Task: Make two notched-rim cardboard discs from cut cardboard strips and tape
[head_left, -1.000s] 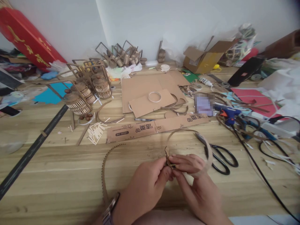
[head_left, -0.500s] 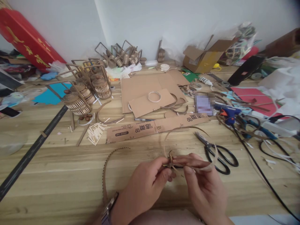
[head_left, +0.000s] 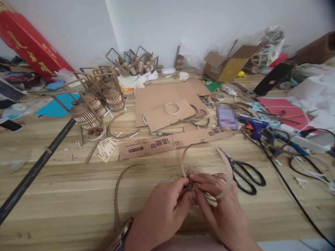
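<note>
Both hands meet low in the middle of the view, fingertips pinched together. My left hand (head_left: 159,212) grips a small dark brown piece, mostly hidden by the fingers, at the end of a thin brown strip (head_left: 183,160). From there the strip arches up and round to the right. My right hand (head_left: 222,209) has its thumb and fingertips closed on the same spot, with the strip's other side passing by its fingers. Black-handled scissors (head_left: 251,176) lie just right of my right hand. Left of my left hand, a curved strip with a toothed edge (head_left: 116,195) lies on the table.
Beyond the hands are a printed cardboard strip (head_left: 141,148), short pale sticks (head_left: 106,149) and stacked cardboard sheets (head_left: 157,94). Small lidded baskets (head_left: 85,115) stand at left near a black bar (head_left: 36,170). A blue glue gun (head_left: 255,127) and its cord lie right.
My right hand has moved left, its fingertips closing in against those of my left hand. The strip's loop has narrowed, its right side shifting left. My left hand stays nearly in place.
</note>
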A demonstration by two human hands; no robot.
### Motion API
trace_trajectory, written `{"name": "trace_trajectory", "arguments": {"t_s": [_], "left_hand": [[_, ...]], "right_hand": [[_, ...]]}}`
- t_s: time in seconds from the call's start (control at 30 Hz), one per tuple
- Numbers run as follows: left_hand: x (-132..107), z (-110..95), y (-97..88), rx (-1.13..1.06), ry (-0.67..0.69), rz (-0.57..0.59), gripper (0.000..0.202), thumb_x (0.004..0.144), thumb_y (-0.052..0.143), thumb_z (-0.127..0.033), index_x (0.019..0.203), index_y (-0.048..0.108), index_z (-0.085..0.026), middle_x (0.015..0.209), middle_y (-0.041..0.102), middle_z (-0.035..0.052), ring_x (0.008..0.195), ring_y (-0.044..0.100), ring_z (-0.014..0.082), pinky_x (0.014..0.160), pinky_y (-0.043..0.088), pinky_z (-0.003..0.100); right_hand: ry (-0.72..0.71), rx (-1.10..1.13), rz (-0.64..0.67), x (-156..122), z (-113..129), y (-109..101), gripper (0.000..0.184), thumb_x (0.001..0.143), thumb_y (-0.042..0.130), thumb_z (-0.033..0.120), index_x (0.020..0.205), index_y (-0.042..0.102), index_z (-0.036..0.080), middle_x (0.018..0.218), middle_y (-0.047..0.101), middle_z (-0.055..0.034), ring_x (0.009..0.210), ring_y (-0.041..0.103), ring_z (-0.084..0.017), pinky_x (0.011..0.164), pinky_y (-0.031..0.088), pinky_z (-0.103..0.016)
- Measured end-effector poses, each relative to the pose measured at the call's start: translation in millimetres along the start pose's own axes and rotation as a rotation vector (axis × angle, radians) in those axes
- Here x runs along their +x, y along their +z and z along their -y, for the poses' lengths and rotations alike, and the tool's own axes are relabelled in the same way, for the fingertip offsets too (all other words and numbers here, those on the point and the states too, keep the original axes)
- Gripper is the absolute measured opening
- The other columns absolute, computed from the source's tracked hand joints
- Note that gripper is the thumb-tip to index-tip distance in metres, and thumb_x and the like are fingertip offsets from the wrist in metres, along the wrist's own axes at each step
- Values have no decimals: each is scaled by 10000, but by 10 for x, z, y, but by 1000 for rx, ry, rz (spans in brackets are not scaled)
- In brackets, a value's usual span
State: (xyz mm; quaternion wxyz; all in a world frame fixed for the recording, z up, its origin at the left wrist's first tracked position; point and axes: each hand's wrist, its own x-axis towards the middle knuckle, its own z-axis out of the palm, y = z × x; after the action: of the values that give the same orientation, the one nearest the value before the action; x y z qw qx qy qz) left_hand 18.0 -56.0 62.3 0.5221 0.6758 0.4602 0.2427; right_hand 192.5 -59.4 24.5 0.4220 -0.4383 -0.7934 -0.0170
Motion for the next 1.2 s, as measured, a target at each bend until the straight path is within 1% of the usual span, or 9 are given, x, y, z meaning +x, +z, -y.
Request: {"name": "trace_trajectory", "arguments": {"t_s": [0.2, 0.33, 0.5, 0.63, 0.77, 0.83, 1.0, 1.1, 1.2], "left_hand": [[-32, 70, -14, -284, -45, 176, 299, 980, 447, -294, 1183, 605, -142, 898, 772, 103, 814, 747, 199, 730, 554, 276], [-6, 135, 21, -401, -81, 120, 343, 973, 478, -326, 1236, 588, -135, 907, 779, 121, 811, 752, 193, 718, 568, 273], [35, 134, 32, -448, -115, 137, 337, 966, 486, -363, 1134, 609, -99, 903, 776, 155, 785, 747, 192, 704, 568, 277], [32, 143, 4, -467, -149, 112, 318, 958, 494, -385, 1061, 606, -105, 877, 778, 145, 745, 741, 182, 677, 565, 269], [29, 145, 3, -457, -146, 99, 293, 957, 500, -389, 1012, 605, -121, 873, 779, 125, 744, 737, 175, 682, 561, 264], [35, 133, 14, -423, -134, 95, 275, 961, 498, -375, 999, 611, -127, 873, 779, 113, 757, 736, 172, 695, 558, 262], [57, 101, 28, -340, -101, 103, 251, 980, 482, -349, 992, 631, -148, 879, 777, 70, 784, 731, 155, 714, 540, 240], [59, 93, 18, -295, -96, 103, 247, 987, 473, -341, 1013, 644, -164, 884, 774, 47, 782, 727, 145, 707, 528, 229], [49, 80, 8, -192, -76, 75, 209, 981, 469, -290, 995, 648, -183, 863, 771, 21, 782, 721, 142, 722, 513, 230]], "right_hand": [[473, 294, -177, 42, -25, 6, 73, 896, 575, 213, 846, 556, 263, 726, 692, 3, 670, 668, -179, 621, 516, -313], [650, 430, -230, 139, -80, -24, 60, 851, 635, 280, 835, 590, 245, 689, 689, 9, 626, 673, -164, 556, 522, -267], [741, 334, -295, 190, -284, -149, 156, 772, 692, 373, 785, 614, 239, 657, 686, 10, 605, 667, -177, 558, 517, -291], [868, 67, -451, 341, -692, -514, 159, 794, 679, 417, 808, 617, 271, 696, 681, -3, 583, 620, -173, 547, 449, -300], [1076, -386, 79, 501, -1056, -856, 274, 801, 647, 405, 559, 580, 295, 488, 608, -18, 417, 483, -196, 464, 320, -334], [1056, -382, 180, 494, -1028, -840, 242, 759, 650, 463, 596, 594, 292, 474, 605, -25, 441, 502, -225, 476, 335, -348], [773, 470, 494, 319, -401, -376, 384, 738, 674, 523, 988, 670, 232, 713, 697, -25, 679, 645, -215, 628, 507, -340], [770, 745, 586, 273, -123, -167, 283, 819, 660, 490, 859, 649, 210, 667, 657, 3, 613, 610, -156, 564, 488, -269], [699, 787, 487, 257, -104, -129, 272, 863, 650, 457, 757, 641, 207, 667, 654, 2, 613, 619, -142, 564, 497, -248]]}}
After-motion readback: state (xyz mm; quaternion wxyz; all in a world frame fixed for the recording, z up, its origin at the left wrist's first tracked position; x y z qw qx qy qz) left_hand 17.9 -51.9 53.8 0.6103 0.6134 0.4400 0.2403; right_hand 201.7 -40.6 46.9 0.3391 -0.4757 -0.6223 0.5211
